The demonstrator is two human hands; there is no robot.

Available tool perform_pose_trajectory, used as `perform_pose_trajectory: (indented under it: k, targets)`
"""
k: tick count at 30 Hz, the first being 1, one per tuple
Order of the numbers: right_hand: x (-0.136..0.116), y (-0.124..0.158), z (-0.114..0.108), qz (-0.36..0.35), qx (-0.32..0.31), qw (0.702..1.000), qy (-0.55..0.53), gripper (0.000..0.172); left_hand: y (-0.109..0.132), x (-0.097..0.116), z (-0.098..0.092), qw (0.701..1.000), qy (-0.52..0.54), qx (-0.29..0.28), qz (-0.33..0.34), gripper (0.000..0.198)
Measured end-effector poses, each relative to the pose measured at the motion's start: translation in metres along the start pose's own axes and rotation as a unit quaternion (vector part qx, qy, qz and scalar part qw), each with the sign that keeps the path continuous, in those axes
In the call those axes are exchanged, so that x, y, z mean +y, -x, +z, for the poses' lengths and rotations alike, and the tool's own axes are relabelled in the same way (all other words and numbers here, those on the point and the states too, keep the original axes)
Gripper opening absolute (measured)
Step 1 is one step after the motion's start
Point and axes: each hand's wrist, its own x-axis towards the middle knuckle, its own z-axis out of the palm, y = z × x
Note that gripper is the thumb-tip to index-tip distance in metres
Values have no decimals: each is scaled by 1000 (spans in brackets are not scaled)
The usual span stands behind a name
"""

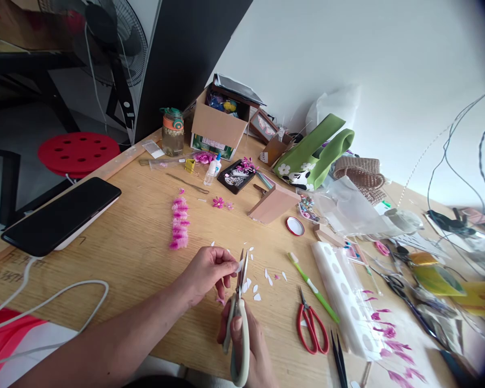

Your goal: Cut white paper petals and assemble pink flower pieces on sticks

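Note:
My right hand [248,339] grips a pair of scissors [238,318] by pale cream handles, blades pointing away from me and slightly parted. Between thumb and fingers, my left hand [210,269] pinches a small white paper piece [240,266] right at the blades. Several white petal-shaped scraps [257,297] lie on the wooden table around the scissors. A bit of pink [220,299] shows below my left fingers. Farther off lies a fuzzy pink-and-white strip [180,222]. Two pink flowers [218,202] rest beyond my hands.
Red-handled scissors [312,328], a green toothbrush [313,288] and black tweezers [338,358] lie at right. A phone [62,213] is on the left, near a white cable [101,283]. Behind stand a jar [172,134], a cardboard box [218,126], a wooden block [272,203] and a green bag [313,159].

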Motion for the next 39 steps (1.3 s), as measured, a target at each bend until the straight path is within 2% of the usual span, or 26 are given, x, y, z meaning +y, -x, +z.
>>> perform_pose_trajectory:
  k: [24,30,39]
  targets:
    - [8,0,-1,13,-13,1000,7,48,2,2,1,998,-48,22,15,17]
    - [11,-1,-1,14,-23,1000,-16,50,1,1,2,998,-54,23,15,15]
    - [17,-3,2,-1,-15,1000,13,52,0,0,1,998,-51,25,12,14]
